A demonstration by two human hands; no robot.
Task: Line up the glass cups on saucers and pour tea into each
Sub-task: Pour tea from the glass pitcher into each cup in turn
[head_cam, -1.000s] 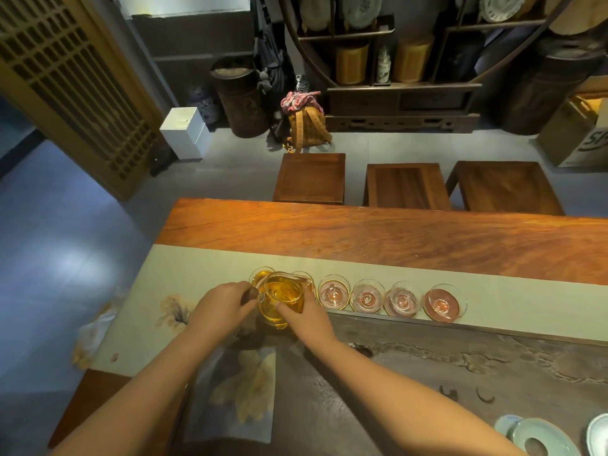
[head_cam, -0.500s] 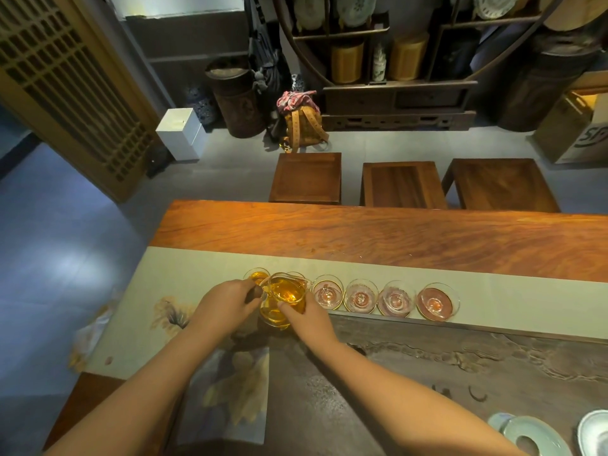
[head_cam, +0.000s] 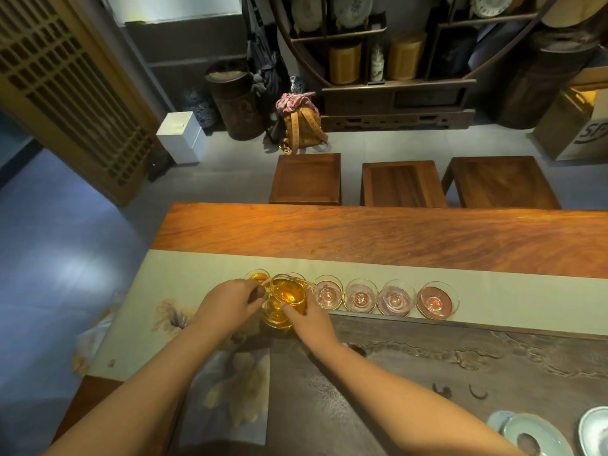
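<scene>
While my left hand curls its fingers round the handle of the glass pitcher of amber tea at lower centre, my right hand presses straight fingers to its side. It hides one cup; a filled cup peeks left, four empty cups run right.

Row of small clear glass cups stood close together, bare reddish wooden tabletop lay open behind.
</scene>
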